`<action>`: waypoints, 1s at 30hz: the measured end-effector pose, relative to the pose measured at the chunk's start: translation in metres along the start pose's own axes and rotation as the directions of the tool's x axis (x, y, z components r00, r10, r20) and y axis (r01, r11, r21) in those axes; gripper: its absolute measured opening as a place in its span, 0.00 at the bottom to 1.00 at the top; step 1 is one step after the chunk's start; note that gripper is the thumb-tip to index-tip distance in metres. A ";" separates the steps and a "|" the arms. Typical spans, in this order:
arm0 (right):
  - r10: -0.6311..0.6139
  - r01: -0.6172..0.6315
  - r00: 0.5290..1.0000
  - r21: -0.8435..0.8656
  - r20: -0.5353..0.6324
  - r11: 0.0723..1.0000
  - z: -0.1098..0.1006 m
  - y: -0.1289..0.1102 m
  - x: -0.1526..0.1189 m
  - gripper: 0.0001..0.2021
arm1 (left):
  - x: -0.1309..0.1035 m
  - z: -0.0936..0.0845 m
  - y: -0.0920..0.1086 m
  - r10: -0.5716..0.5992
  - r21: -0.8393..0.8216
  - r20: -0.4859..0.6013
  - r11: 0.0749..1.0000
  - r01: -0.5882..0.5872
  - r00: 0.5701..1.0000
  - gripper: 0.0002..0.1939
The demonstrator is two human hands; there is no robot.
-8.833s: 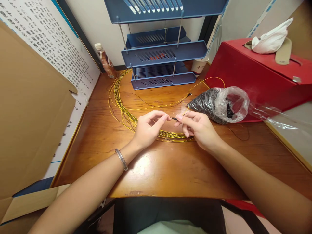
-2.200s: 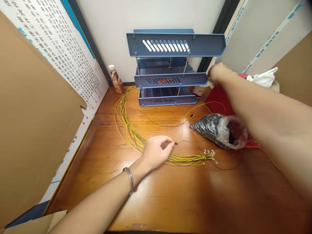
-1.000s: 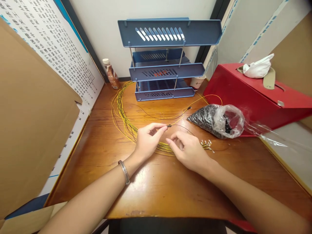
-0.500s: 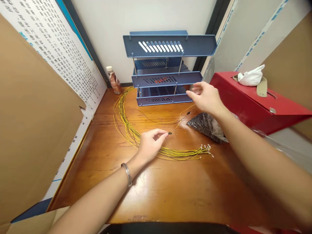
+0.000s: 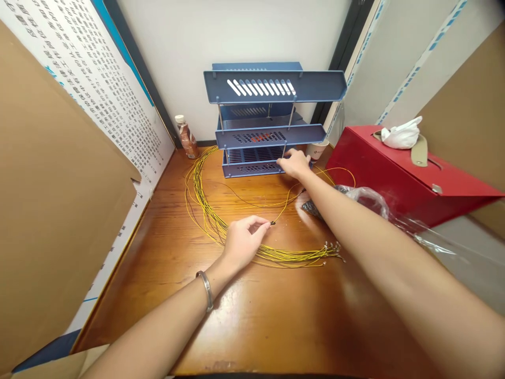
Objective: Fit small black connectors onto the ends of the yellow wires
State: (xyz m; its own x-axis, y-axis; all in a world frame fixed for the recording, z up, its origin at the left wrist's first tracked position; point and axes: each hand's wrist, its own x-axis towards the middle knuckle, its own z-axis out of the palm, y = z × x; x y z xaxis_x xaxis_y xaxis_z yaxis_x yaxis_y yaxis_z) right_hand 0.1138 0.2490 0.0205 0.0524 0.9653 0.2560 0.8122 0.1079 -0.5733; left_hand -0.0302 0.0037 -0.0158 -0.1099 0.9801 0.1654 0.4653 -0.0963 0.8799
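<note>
Where the left fingers [image 5: 261, 229] pinch, apparently a black connector [image 5: 273, 223] protrudes.

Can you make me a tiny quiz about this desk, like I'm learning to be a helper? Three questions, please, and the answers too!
1. What do the fingers of the left hand pinch?
a) a red pencil
b) a small black piece
c) a spoon

2. True or false: the bottle has a white cap.

3. Fill in the colour: the white tissue pokes out of the ____ box.

Key: 1 b; 2 true; 3 red
</note>
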 end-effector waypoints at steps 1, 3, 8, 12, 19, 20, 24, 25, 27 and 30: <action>-0.007 0.007 1.000 0.004 0.006 1.000 0.005 -0.002 0.000 0.18 | 0.000 0.000 0.001 -0.001 0.010 -0.001 1.000 0.001 1.000 0.09; 0.008 -0.009 1.000 0.020 0.015 1.000 0.011 -0.005 -0.002 0.15 | -0.001 0.000 0.002 -0.004 0.025 -0.002 1.000 0.004 1.000 0.09; 0.014 -0.015 0.999 0.033 0.031 0.999 0.015 -0.011 -0.011 0.11 | -0.001 0.000 0.002 0.004 0.047 -0.001 0.999 -0.004 1.000 0.09; -0.012 0.011 0.999 0.023 0.039 1.000 0.019 -0.019 -0.018 0.11 | 0.000 0.001 0.002 0.016 0.062 0.002 0.998 -0.016 1.000 0.08; -0.088 0.088 0.995 -0.008 0.036 0.996 0.030 -0.033 -0.028 0.24 | 0.000 0.000 0.004 0.011 0.052 0.007 0.999 -0.011 1.000 0.08; -0.089 0.089 0.996 -0.015 0.033 0.996 0.030 -0.033 -0.029 0.23 | 0.000 0.000 0.004 0.010 0.053 0.007 0.999 -0.010 1.000 0.08; -0.086 0.087 0.996 -0.035 0.030 0.996 0.028 -0.035 -0.030 0.23 | -0.001 -0.001 0.005 0.007 0.054 0.014 0.999 -0.008 1.000 0.08; -0.086 0.088 0.996 -0.048 0.036 0.995 0.027 -0.035 -0.030 0.23 | -0.001 -0.001 0.005 0.005 0.054 0.014 0.999 -0.005 1.000 0.09; -0.083 0.088 0.995 -0.084 0.064 0.993 0.025 -0.037 -0.031 0.25 | -0.001 -0.001 0.005 0.002 0.056 0.013 0.998 -0.002 1.000 0.09; -0.075 0.090 0.990 -0.121 0.122 0.989 0.017 -0.042 -0.041 0.27 | -0.001 -0.002 0.005 -0.001 0.054 0.013 0.999 0.000 1.000 0.09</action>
State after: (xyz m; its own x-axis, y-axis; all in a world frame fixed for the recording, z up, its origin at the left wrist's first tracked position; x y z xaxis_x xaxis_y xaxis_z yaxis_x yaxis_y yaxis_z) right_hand 0.0676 0.2093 0.0204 -0.0799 0.9762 0.2015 0.8781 0.1646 -0.4493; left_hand -0.0294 0.0023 -0.0108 -0.0986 0.9824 0.1588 0.5117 -0.0868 0.8548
